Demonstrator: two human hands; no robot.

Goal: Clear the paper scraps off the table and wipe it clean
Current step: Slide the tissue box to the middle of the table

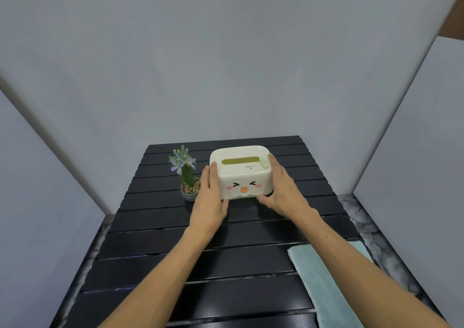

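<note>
Now left hand (pixel 210 194) and right hand (pixel 283 186) clasped cream plastic cartoon-face tissue box (pixel 241 172); grey-potted plant (pixel 187 177) at nine o'clock risked toppling.

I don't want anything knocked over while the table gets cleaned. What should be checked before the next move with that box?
1. Left hand on the box: ok.
2. Right hand on the opposite side: ok.
3. Box level: ok.
4. Room beside the plant pot: not ok, left hand is close.
5. Cloth within reach: ok.
6. Paper scraps on the table: none seen; under the box, cannot tell.
</note>
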